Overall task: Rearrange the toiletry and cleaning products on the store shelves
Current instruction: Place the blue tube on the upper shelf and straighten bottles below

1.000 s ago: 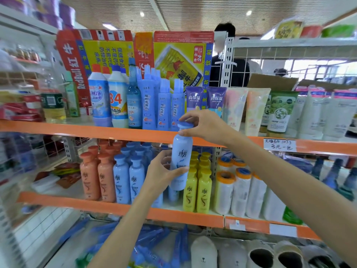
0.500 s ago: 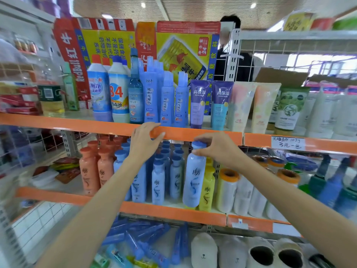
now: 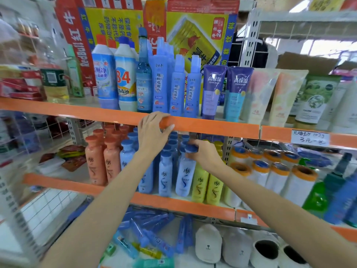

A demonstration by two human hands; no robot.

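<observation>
**Seating the blue bottle in its row**

The tall pale-blue plastic shampoo bottle with the dark-blue cap (image 3: 184,173) stood on the middle shelf, front row, between blue and yellow bottles (image 3: 199,185). My right hand (image 3: 204,154) gripped it around the cap. My left hand (image 3: 152,132) curled over the orange shelf edge (image 3: 212,127) above, holding no product. I judged the placing nearly done; next I needed to release and square the label forward.

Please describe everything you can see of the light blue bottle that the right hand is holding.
The light blue bottle is a tall, smooth, plastic-looking bottle with a darker blue round cap and a dark swirl logo. It stands upright at the front of the middle shelf, between another blue bottle and a yellow bottle. The right hand grips its cap from the side.
</observation>
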